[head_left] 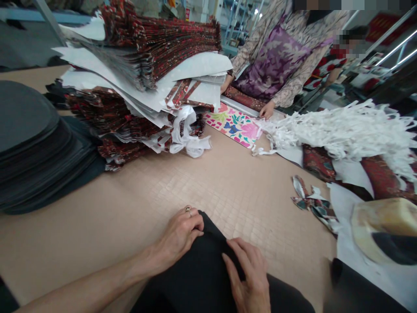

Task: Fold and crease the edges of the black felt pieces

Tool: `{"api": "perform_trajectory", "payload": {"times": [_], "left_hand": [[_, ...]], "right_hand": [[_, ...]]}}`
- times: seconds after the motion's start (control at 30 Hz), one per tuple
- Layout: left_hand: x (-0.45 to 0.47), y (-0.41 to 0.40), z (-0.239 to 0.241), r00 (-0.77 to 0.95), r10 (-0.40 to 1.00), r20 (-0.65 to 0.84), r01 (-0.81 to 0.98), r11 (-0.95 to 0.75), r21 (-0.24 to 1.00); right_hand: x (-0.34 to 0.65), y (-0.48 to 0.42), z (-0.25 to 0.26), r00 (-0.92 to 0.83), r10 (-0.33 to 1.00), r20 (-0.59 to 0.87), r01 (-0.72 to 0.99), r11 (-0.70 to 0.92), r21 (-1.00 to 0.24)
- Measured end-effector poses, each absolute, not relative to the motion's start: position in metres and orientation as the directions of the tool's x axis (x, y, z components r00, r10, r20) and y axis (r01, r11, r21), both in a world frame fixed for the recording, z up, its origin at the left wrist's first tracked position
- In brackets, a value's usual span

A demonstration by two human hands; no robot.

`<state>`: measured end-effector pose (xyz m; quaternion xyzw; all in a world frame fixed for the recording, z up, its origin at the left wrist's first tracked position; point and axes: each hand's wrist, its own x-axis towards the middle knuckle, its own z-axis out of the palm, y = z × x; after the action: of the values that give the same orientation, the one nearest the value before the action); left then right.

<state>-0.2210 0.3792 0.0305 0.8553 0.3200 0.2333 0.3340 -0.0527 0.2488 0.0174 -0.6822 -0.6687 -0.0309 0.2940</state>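
A piece of black fabric [192, 278] lies before me at the bottom of the head view, its far corner pointing away across the table. My left hand [182, 230], with a ring on one finger, is closed in a pinch on that corner. My right hand [249, 274] grips the fabric's right edge, thumb on top and curved fingers along the border. The fabric's near part runs out of the picture.
Brown-covered table [156, 187]. Black rounded pieces [29, 117] are stacked left; patterned red fabric bundles [182, 39] stand behind. White strips [342, 130], scraps [312, 202] and a yellowish roll [384, 217] lie right. A co-worker's hand [267, 111] rests near floral material [233, 126].
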Motion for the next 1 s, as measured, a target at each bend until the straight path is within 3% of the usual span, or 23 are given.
{"api": "perform_trajectory", "payload": {"times": [0.13,0.23,0.3,0.4,0.47,0.5,0.57,0.67,0.73,0.8,0.9,1.0], "left_hand": [[-0.226,0.37,0.037,0.675,0.612,0.412,0.296,-0.736,0.609],[-0.232,0.361,0.044,0.667,0.562,0.49,0.237,-0.783,0.574],[-0.233,0.355,0.046,0.651,0.619,0.44,0.205,-0.701,0.684],[-0.231,0.349,0.047,0.612,0.769,0.187,0.199,-0.378,0.904],[-0.231,0.348,0.049,0.59,0.801,0.097,0.178,-0.247,0.953],[-0.232,0.347,0.051,0.595,0.795,0.118,0.156,-0.259,0.953],[-0.237,0.346,0.056,0.654,0.716,0.243,0.095,-0.396,0.913],[-0.246,0.344,0.062,0.781,0.512,0.358,-0.009,-0.563,0.826],[-0.246,0.346,0.059,0.807,0.526,0.268,0.044,-0.506,0.861],[-0.241,0.353,0.052,0.76,0.647,0.061,0.189,-0.31,0.932],[-0.226,0.369,0.044,0.641,0.729,-0.239,0.296,0.052,0.954],[-0.215,0.383,0.042,0.618,0.687,-0.382,0.271,0.27,0.924]], "right_hand": [[-0.06,0.263,0.031,0.181,0.887,0.425,0.9,0.025,-0.434],[-0.06,0.266,0.041,0.122,0.9,0.419,0.886,0.092,-0.455],[-0.06,0.262,0.044,0.031,0.887,0.461,0.892,0.183,-0.412],[-0.063,0.253,0.045,-0.064,0.833,0.55,0.889,0.298,-0.347],[-0.064,0.248,0.045,-0.124,0.798,0.59,0.867,0.376,-0.327],[-0.063,0.246,0.046,-0.156,0.799,0.581,0.856,0.402,-0.324],[-0.054,0.241,0.047,-0.199,0.845,0.496,0.855,0.398,-0.334],[-0.031,0.236,0.051,-0.247,0.941,0.232,0.864,0.322,-0.388],[-0.021,0.237,0.052,-0.256,0.966,0.037,0.866,0.246,-0.436],[-0.022,0.243,0.05,-0.177,0.982,-0.06,0.876,0.13,-0.465],[-0.042,0.262,0.044,0.048,0.999,-0.004,0.851,-0.043,-0.523],[-0.063,0.28,0.036,0.213,0.976,0.04,0.782,-0.146,-0.606]]}}
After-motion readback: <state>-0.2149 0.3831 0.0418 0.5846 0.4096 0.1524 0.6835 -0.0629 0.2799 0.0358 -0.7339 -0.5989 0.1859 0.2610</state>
